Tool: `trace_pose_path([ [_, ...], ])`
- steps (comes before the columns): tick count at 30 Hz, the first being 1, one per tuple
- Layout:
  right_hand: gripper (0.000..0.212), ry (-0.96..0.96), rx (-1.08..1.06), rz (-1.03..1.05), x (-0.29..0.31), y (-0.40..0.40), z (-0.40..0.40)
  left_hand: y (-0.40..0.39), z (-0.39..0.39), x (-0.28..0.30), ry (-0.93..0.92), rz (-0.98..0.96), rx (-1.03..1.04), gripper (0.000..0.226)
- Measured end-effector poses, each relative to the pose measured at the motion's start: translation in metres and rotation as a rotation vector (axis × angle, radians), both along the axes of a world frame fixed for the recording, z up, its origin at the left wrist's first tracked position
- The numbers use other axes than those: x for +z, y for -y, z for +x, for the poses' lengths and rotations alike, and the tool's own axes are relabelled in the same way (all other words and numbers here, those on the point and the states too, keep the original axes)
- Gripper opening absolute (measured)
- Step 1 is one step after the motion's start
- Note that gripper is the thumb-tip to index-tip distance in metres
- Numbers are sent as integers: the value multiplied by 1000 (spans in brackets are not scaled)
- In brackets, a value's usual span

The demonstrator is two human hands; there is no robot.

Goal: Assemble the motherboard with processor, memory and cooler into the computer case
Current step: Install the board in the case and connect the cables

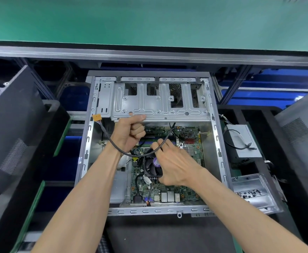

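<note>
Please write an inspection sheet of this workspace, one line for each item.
Surface: dark work mat under the case.
Job's things: motherboard with cooler fan lies inside the open computer case.
Clutter: metal tray holding small parts, right.
Hands: left hand fist raised by the drive cage; right hand pinches the black cable.
Cables: the black cable ends in an orange connector.
Surroundings: green conveyor; power supply, right.

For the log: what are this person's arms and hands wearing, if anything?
Nothing shows on them. Both forearms are bare right down to the bottom edge of the frame, with no sleeve in view. The left hand and right hand have no gloves, and no watch, wrist strap or ring can be seen.
</note>
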State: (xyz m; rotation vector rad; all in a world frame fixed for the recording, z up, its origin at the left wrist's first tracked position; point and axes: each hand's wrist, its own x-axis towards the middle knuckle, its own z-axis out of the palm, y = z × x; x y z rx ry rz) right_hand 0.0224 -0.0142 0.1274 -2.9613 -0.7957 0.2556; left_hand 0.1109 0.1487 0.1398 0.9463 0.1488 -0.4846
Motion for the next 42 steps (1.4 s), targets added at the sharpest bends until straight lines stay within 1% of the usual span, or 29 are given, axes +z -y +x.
trace_pose_path([
  [3,76,-22,-5,33,0,2,3,0,0,1,4,-3,-12,61],
  [7,74,4,15,37,-1,3,3,1,1,2,-20,-13,-11,61],
  [10,76,-18,16,44,-1,2,5,1,2,1,-29,-10,-16,62],
  [16,75,-44,-21,32,0,3,5,-1,2,0,0,-4,-23,46],
  [20,71,-17,-16,51,1,1,2,-1,1,0,18,1,-30,60],
  [25,77,4,-1,20,-4,1,3,-1,1,1,17,-7,-34,60],
  [30,73,-7,13,61,-6,1,6,-1,3,-1,8,-19,-31,58],
  [36,75,-26,29,73,-7,1,10,-1,11,-6,-6,-36,-43,62],
  [42,86,-61,26,54,-9,2,18,1,22,-17,-39,-10,-15,59],
])
